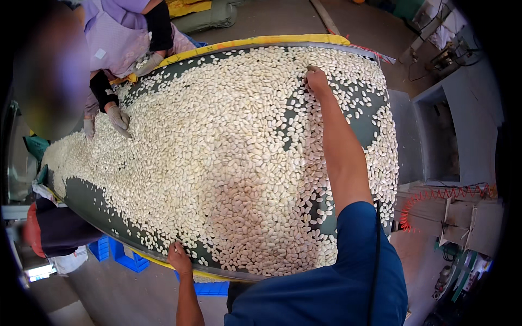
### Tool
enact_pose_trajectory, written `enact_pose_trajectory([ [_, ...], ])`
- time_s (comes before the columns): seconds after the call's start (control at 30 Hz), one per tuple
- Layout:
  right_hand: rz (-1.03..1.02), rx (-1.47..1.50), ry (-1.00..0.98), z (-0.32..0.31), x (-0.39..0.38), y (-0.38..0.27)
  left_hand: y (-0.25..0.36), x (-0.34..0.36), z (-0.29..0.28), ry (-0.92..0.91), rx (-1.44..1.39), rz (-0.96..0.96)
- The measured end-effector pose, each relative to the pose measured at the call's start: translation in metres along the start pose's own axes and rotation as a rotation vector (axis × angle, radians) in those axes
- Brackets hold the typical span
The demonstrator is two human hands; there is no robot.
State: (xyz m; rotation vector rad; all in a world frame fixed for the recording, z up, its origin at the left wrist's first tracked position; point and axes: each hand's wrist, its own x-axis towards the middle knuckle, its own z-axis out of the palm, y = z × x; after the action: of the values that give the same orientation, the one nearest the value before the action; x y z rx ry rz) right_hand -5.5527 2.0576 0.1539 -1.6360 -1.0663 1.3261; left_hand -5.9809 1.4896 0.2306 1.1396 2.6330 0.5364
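Observation:
A thick spread of white beans [228,141] covers a dark green sorting belt [81,198]. My right arm reaches across to the far right part of the belt. There my right hand [316,80] is among the beans with its fingers curled in, and what they hold, if anything, is hidden. At the near edge, my left hand [179,258] rests over the rim with its fingers drawn together beside scattered beans. Whether a bean is between them is too small to tell. Patches of green belt show through near my right forearm.
Across the belt, co-workers' gloved hands [118,120] touch the beans at the left. Yellow edging [255,40] lines the far rim. Blue crates [128,256] stand below the near side. Grey machinery [462,125] and a red coiled hose [413,209] are at the right.

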Motion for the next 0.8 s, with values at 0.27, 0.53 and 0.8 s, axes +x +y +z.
enact_pose_trajectory([
  [0.27,-0.197,-0.715,-0.449,0.274,-0.115,-0.014,-0.029,0.014,-0.004,0.025,0.003,0.0],
  [0.53,-0.524,-1.067,-1.1,0.299,-0.308,-0.008,-0.029,0.027,-0.019,-0.017,0.011,-0.079],
  [0.8,0.314,0.155,-0.558,0.131,-0.215,-0.013,-0.058,0.049,-0.022,0.016,-0.009,0.004],
])
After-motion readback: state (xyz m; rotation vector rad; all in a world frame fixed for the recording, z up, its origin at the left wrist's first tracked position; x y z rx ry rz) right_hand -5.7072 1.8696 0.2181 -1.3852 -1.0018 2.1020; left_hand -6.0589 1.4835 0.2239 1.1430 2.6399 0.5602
